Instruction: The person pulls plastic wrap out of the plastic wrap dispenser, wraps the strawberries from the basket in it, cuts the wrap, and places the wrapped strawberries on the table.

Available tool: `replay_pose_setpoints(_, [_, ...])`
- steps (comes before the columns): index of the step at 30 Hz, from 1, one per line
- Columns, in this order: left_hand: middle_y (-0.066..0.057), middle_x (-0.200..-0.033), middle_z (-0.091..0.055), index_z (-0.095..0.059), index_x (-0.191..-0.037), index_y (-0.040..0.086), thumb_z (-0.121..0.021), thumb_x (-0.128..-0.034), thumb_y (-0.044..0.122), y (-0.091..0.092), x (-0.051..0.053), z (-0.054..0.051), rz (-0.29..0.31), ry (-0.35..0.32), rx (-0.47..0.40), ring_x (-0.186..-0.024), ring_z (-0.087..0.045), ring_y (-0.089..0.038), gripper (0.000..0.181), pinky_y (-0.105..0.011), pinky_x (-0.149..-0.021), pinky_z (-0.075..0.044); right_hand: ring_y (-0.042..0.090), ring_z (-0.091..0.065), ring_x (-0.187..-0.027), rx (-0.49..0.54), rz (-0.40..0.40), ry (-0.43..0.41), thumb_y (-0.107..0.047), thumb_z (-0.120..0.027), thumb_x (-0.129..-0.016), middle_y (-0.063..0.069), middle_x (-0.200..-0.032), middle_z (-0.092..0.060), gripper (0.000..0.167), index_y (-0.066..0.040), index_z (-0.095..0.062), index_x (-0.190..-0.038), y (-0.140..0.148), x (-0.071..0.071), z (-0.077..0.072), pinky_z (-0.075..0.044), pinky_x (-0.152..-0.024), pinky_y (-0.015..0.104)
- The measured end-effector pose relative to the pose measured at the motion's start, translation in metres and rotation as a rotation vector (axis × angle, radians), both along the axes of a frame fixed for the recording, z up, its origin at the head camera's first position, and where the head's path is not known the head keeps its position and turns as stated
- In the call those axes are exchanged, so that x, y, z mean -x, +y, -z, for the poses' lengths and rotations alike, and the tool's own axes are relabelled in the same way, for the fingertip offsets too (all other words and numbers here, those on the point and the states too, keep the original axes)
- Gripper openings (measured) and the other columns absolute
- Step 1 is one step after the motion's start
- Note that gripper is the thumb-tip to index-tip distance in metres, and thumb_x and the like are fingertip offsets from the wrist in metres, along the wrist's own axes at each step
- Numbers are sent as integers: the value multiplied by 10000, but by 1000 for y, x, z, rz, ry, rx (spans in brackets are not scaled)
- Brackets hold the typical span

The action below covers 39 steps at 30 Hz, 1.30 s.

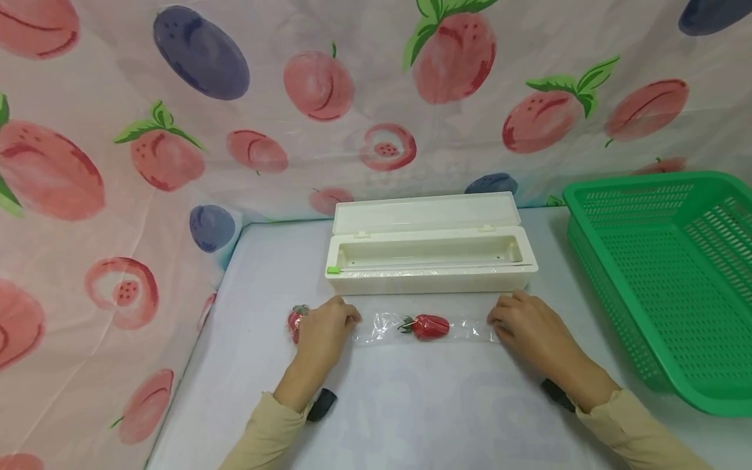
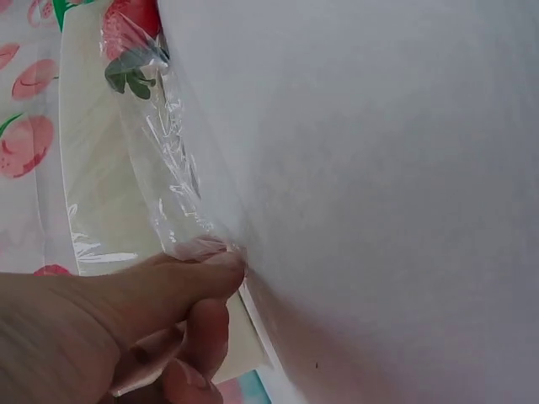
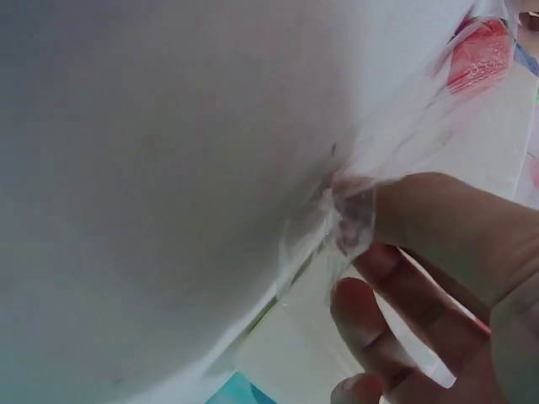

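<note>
Pinching clear wrap (image 1: 384, 328), L fingers (image 2: 215, 278) & R fingers (image 3: 421, 206) closed on it, strawberry (image 1: 431, 327) btwn.

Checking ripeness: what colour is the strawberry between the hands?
Red; the strawberry shows best in the head view.

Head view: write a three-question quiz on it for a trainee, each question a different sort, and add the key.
1. Pick one. What lies between the left hand and the right hand? (a) a knife; (b) a strawberry; (c) a cup.
2. True or false: the box behind the hands is closed.
3. In a word or two, what do both hands pinch?

Key:
1. b.
2. False; its lid is open.
3. Clear film.
</note>
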<state>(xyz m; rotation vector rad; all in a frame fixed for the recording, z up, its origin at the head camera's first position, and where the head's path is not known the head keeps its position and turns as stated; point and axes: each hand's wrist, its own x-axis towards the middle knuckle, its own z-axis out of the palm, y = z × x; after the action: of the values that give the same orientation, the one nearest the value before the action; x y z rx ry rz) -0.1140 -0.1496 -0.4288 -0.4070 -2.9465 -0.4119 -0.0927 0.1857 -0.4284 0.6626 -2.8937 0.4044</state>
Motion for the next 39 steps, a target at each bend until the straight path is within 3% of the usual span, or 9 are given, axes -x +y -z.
replay_pose_setpoints(7, [20,-810,-655,-813,-870,142,-807,-760,2,-1,-3,2,139,11,101,-753,-673,-153,178,-278,-578,-546,189,-539,-805,-22,-77,14,32,-837,-716,-21,-817,-637,174,-100,-754,-794,3,0,3,-496,-691,344])
replay_pose_setpoints(13, [-38,-892,-617,-783,-906,67,-729,-824,-66,-4,-6,0,251,-35,84,-828,-633,-210,166,-322,-657,-564,186,-531,-812,-27,-154,66,62,-839,-693,3,-840,-632,197,-57,-757,-828,6,0,7,-498,-699,330])
replay_pose_setpoints(16, [-58,-961,-646,-764,-957,20,-687,-886,-15,-7,-6,-2,279,-68,50,-896,-640,-229,110,-349,-774,-567,189,-541,-836,-25,-170,55,62,-835,-693,7,-863,-640,212,-39,-766,-866,8,-2,7,-513,-721,340])
replay_pose_setpoints(20, [-61,-1038,-664,-744,-1001,14,-647,-942,140,-10,-6,-4,294,-133,13,-952,-635,-237,170,-379,-866,-542,199,-557,-873,-11,-170,-7,23,-822,-722,2,-903,-649,218,-25,-779,-930,12,-2,6,-524,-747,363])
replay_pose_setpoints(24, [-44,-1093,-652,-739,-1058,33,-753,-881,307,-13,-6,-4,304,-174,18,-967,-613,-226,326,-385,-872,-527,191,-557,-910,1,-165,-55,-67,-828,-749,-9,-950,-645,257,-23,-779,-997,16,-4,5,-523,-771,373])
replay_pose_setpoints(28, [-33,-1086,-652,-740,-1063,37,-827,-815,271,-17,-6,-3,352,-124,55,-942,-602,-214,351,-356,-835,-524,183,-553,-938,2,-158,-93,-160,-848,-760,-14,-987,-635,325,-30,-771,-1049,19,-7,5,-526,-793,384])
replay_pose_setpoints(39, [-30,-987,-672,-770,-955,76,-799,-823,93,-19,-3,3,404,38,79,-912,-626,-203,137,-320,-770,-505,162,-560,-918,10,-182,-83,-128,-836,-775,-32,-980,-637,294,-29,-775,-1045,21,-5,5,-527,-776,362])
